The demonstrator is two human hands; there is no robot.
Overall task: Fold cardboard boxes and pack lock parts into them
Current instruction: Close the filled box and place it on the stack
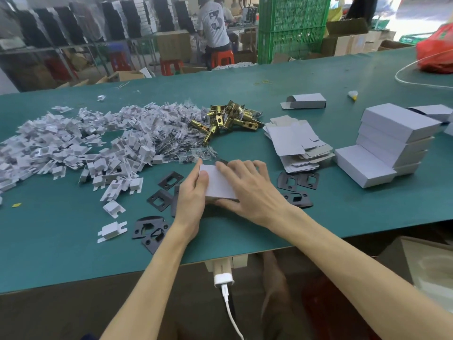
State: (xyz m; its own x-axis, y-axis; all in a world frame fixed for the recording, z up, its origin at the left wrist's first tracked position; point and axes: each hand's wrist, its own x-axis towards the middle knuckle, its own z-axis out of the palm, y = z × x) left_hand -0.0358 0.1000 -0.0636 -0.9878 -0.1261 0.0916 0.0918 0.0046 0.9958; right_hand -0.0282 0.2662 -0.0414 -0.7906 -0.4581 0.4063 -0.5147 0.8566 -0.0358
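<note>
We're at the middle of the desk (343, 217), and both hands are on one white box (218, 186), which sits just off the green surface between the black strike plates (169, 180). The left hand (192, 192) grips the box's left end, thumb on top. The right hand (252, 190) lies across the lid, fingers curving over the far edge and thumb tucked along the near side, so it clamps the box too.

We read this as the closing step: the box looks fully formed, and the hands seem to be squeezing its last flap home (we can't see the flap itself, nor what is inside).

If it is shut, the next move calls for carrying it right to the stack of finished boxes (392, 146), clear of the flat blanks (294, 143) in between. After that we'd want a fresh blank, then a brass latch (230, 119), a screw bag (176, 141) and a white plastic piece (73, 143) from the heaps at left.
</note>
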